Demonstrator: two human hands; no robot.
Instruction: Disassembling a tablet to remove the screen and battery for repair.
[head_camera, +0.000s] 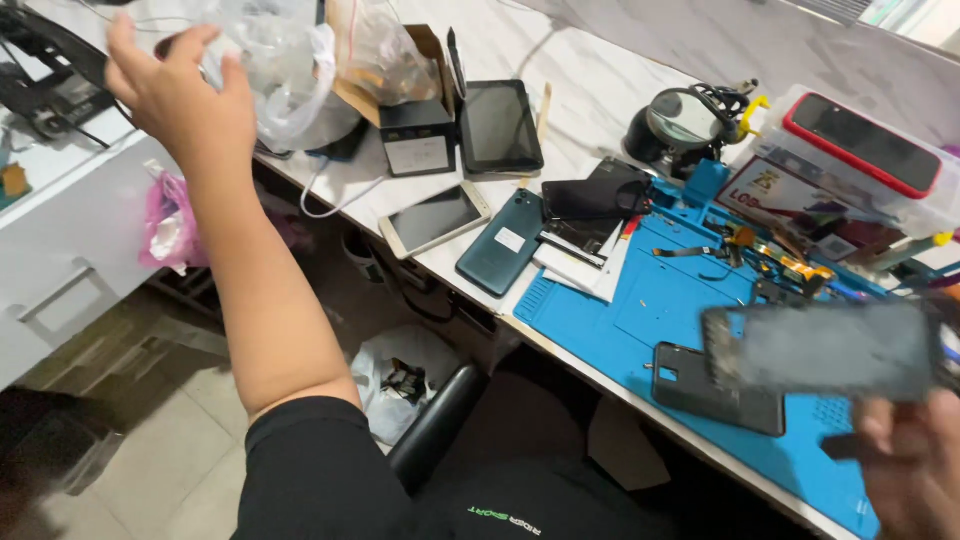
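The person's left hand (185, 95) is reaching up toward 11 o'clock, fingers spread wide and gripping nothing, just short of a crumpled clear plastic bag (285, 70) sitting on the white marble counter (590, 90). Down at 4 o'clock, the right hand (915, 465) is pinching the lower edge of a blurred, dusty phone panel (825, 350), holding it up over the blue work mat (670, 300). A dark phone back cover (715, 390) is lying on the mat just under that panel. Toward 12 o'clock, a small tablet (500, 125) is leaning beside a black box (418, 140). Near the centre, 1 white phone (435, 218) and 1 teal phone (502, 242) are lying side by side. At 2 o'clock, a red-edged phone (865, 142) is resting on a clear plastic organiser (790, 190).
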